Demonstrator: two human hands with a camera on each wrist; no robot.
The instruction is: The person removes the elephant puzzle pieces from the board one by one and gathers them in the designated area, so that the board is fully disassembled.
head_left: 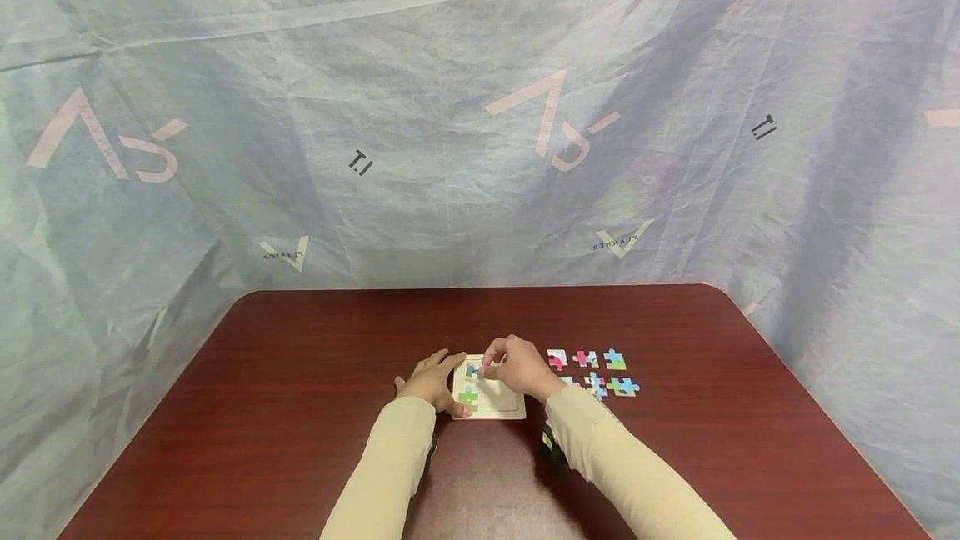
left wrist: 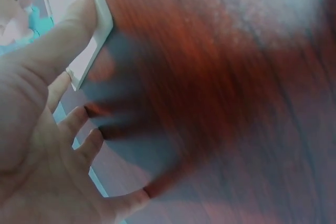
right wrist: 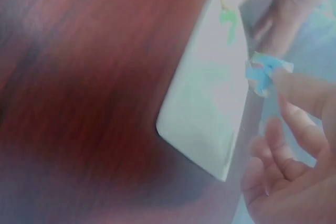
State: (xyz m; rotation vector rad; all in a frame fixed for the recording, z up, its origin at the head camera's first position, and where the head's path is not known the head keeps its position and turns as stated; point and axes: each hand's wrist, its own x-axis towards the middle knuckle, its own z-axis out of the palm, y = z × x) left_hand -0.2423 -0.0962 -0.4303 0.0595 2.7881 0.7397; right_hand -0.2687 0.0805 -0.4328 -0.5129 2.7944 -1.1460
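Note:
A pale square puzzle board (head_left: 501,400) lies near the middle of the table. My left hand (head_left: 429,382) rests at its left side, fingers spread and thumb (left wrist: 79,17) pressing on the near-left part of the board. Between thumb and forefinger, my right hand (head_left: 522,367) pinches a blue jigsaw piece (right wrist: 265,72) over the board's far-left area. In the head view the fingertips partly cover that piece. A green jigsaw piece (head_left: 468,397) sits in the board's near-left corner, close to the left thumb. Glare washes out the board's surface in the right wrist view.
Several loose jigsaw pieces lie in two rows right of the board, among them a pink and white piece (head_left: 556,358), a green and blue one (head_left: 614,359) and another (head_left: 623,387). The right forearm partly covers the nearer row. A grey printed cloth (head_left: 450,223) hangs behind the table (head_left: 300,423).

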